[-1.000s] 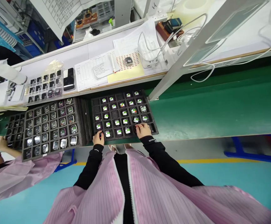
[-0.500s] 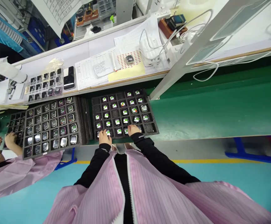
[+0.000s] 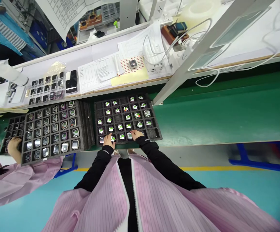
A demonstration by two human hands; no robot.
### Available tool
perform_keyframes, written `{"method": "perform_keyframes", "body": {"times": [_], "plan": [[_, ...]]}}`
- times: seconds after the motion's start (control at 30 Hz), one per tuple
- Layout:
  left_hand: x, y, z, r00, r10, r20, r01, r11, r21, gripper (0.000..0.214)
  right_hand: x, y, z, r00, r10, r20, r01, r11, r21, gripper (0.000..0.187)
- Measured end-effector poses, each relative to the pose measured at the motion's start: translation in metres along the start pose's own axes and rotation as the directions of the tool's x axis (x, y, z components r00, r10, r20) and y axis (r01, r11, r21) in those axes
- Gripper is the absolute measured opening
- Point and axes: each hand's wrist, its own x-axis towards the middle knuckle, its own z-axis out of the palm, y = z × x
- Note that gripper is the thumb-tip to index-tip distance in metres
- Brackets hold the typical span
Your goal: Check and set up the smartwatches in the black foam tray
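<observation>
A black foam tray (image 3: 152, 132) in front of me holds rows of square smartwatches, many with lit green-and-white screens. At its front edge my left hand (image 3: 108, 141) has its fingers closed at the side of a smartwatch (image 3: 113, 139), partly covering it. A darker watch (image 3: 101, 140) sits in the compartment to the left of that hand. Farther right, my right hand (image 3: 137, 134) reaches over the front row, fingers extended, with fingertips touching a pale-screened watch (image 3: 129, 136). That hand partly hides the watch beneath it.
Left stands a stack of foam trays (image 3: 82, 129), its top one full of watches. Beyond it are a co-worker's hands (image 3: 14, 148). The shelf behind holds a phone (image 3: 71, 81), papers (image 3: 89, 77), a single watch (image 3: 132, 64) and a white charger (image 3: 154, 66). A slanted post (image 3: 172, 82) rises right of my tray.
My left hand has shifted slightly right along the front row, and the watch beside it sits a little farther right. The watch by my right fingertips now shows a pale screen.
</observation>
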Motion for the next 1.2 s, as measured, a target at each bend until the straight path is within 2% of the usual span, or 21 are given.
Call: {"method": "perform_keyframes", "body": {"times": [0.17,0.27,0.4,0.57,0.63,0.73,0.8,0.93,1.07,1.13,1.2], "plan": [[-0.001,-0.009,-0.012,0.995,0.079,0.055,-0.075,0.995,-0.067,0.057,-0.001,0.004,-0.002,0.995,0.039,0.089,-0.061,0.964,0.259,0.033],[0.002,-0.011,-0.017,0.991,0.091,0.103,-0.078,0.99,-0.119,0.061,-0.005,0.001,0.0,0.992,0.031,0.123,-0.081,0.903,0.422,0.037],[0.012,-0.01,-0.019,0.985,0.065,0.157,-0.035,0.982,-0.185,0.062,-0.013,-0.004,-0.005,0.992,-0.035,0.118,-0.042,0.807,0.59,0.038],[0.013,0.006,-0.031,0.983,0.04,0.179,0.019,0.947,-0.32,0.058,-0.027,-0.018,-0.03,0.979,-0.162,0.126,0.021,0.69,0.723,0.037],[0.006,0.022,-0.046,0.985,0.08,0.155,0.004,0.877,-0.481,0.06,-0.035,-0.026,-0.043,0.967,-0.225,0.119,0.055,0.642,0.765,0.038],[-0.007,0.054,-0.077,0.978,0.189,0.087,-0.053,0.632,-0.773,0.063,-0.05,-0.039,-0.062,0.923,-0.382,0.039,0.173,0.505,0.846,0.057],[-0.014,0.075,-0.098,0.974,0.22,0.049,-0.076,0.523,-0.849,0.066,-0.061,-0.049,-0.073,0.891,-0.453,-0.037,0.247,0.414,0.876,0.066],[-0.019,0.11,-0.124,0.979,0.202,-0.028,-0.118,0.448,-0.886,0.06,-0.081,-0.066,-0.09,0.889,-0.453,-0.071,0.257,0.365,0.895,0.059],[-0.024,0.133,-0.133,0.987,0.104,-0.124,-0.154,0.361,-0.92,0.049,-0.094,-0.074,-0.1,0.885,-0.458,-0.08,0.259,0.341,0.904,0.056],[-0.029,0.14,-0.136,0.985,0.11,-0.136,-0.164,0.317,-0.934,0.044,-0.098,-0.074,-0.103,0.884,-0.46,-0.079,0.252,0.328,0.91,0.057],[-0.034,0.146,-0.139,0.98,0.145,-0.133,-0.173,0.313,-0.934,0.042,-0.101,-0.073,-0.106,0.884,-0.46,-0.082,0.247,0.312,0.917,0.059]]}}
